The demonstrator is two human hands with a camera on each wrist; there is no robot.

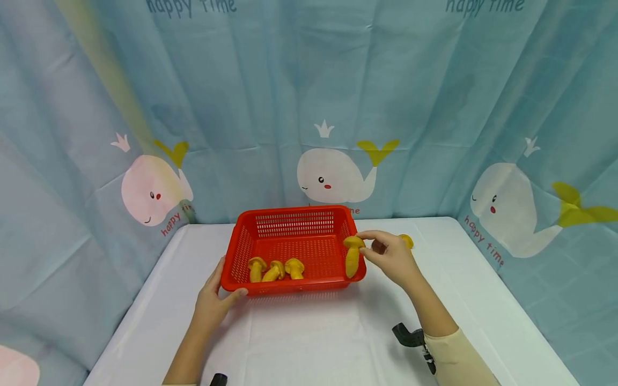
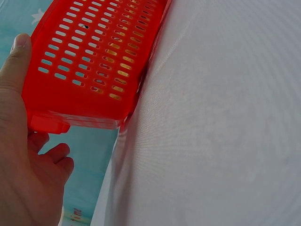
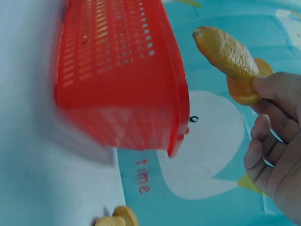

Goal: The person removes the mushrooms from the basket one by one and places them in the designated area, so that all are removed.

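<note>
A red plastic basket [image 1: 289, 285] with slotted walls stands on the white table. My left hand [image 1: 212, 300] grips its left front corner, thumb over the rim and fingers round the outside; the left wrist view shows the thumb against the red wall [image 2: 70, 101]. My right hand [image 1: 391, 257] pinches a yellow mushroom [image 1: 353, 260] by its cap between thumb and fingers, stem hanging down over the basket's right end. In the right wrist view this mushroom [image 3: 228, 54] appears beyond the basket's rim. Three more yellow mushrooms lie inside along the front wall, one of them at the left [image 1: 256, 269].
Another yellow mushroom [image 1: 407, 240] lies on the white tabletop [image 1: 299, 338] behind my right hand, partly hidden by it. Blue curtains [image 1: 270, 107] printed with whales hang behind the table and along both sides. A black wrist mount [image 1: 407, 336] sticks out by my right sleeve.
</note>
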